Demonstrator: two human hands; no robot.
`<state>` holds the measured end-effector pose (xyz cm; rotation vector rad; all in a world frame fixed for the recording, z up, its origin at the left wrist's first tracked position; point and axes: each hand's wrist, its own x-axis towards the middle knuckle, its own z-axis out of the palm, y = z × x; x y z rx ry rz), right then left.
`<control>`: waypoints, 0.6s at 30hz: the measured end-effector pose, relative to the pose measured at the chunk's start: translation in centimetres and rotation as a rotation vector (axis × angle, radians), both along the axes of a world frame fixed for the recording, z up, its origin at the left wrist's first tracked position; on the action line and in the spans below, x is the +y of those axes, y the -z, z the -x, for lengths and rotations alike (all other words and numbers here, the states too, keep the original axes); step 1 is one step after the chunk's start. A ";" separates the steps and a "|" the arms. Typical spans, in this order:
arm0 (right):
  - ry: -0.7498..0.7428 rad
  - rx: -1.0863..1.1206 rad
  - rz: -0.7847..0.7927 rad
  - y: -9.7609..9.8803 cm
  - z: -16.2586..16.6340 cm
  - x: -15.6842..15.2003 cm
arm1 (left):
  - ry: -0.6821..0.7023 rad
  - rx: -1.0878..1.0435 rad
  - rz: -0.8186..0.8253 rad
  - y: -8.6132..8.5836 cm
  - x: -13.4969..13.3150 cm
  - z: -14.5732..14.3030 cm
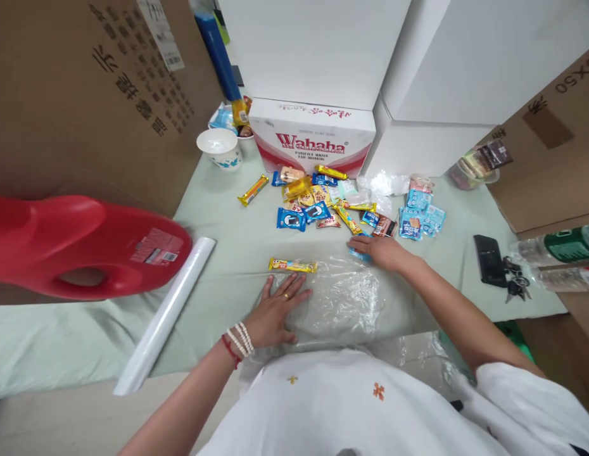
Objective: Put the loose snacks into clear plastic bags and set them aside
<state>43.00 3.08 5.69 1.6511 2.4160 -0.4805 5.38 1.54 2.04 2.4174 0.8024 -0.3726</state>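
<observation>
My left hand [280, 310] lies flat with its fingers spread on a clear plastic sheet [358, 294] over the tablecloth. Just beyond its fingertips a yellow snack bar [293, 265] lies crosswise at the sheet's far edge. My right hand [382, 252] has its fingers closed over a light blue snack packet [359, 254], which they partly cover. Beyond it lies a loose pile of wrapped snacks, with blue cookie packets [291, 219], yellow bars [348, 216] and a brown packet [384, 226]. Several light blue packets [411, 223] lie to the right of the pile.
A Wahaha carton [313, 142] and white boxes stand at the back. At left are a white bowl [219, 149], a red jug [90, 247] and a white roll [166, 316]. A black phone-like object [489, 259], keys [517, 282] and bottles [570, 247] are at right.
</observation>
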 end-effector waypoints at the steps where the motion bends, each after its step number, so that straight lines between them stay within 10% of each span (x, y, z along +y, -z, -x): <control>1: -0.032 -0.050 0.031 0.0 0.2 1.1 | 0.006 0.007 0.003 0.0 0.1 0.0; 12: 0.089 -0.146 0.041 -1.8 0.9 3.2 | -0.015 -0.127 0.011 0.8 -0.2 0.5; 18: 0.145 -0.041 -0.165 -3.8 9.5 9.3 | 0.006 -0.171 0.011 0.8 0.1 0.9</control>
